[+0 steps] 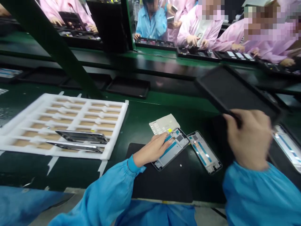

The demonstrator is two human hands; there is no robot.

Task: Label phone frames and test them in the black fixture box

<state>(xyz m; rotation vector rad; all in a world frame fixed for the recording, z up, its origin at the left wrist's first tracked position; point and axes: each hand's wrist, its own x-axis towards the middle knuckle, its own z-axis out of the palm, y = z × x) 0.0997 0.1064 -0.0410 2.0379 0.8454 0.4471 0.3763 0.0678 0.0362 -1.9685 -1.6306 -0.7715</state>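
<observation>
My left hand (154, 150) grips a phone frame (172, 152) with blue strips by its left long edge, over a black mat (162, 183). Some of its fingers are hidden behind the frame. A second phone frame (205, 153) lies just right of it, close to its corner. In my right hand (250, 138) is a black tray (240, 89), gripped at its near edge and raised at a tilt, blurred by motion. Behind the mat lies a pale sticker sheet (163, 124) with a yellow tab.
On the left, a white foam rack (115, 128) holds two phone frames (81, 137) standing on edge. Another phone frame (288, 147) lies at the far right. Black trays (128, 86) line the back of the green bench (138, 114). Several people in pink and blue work across the line.
</observation>
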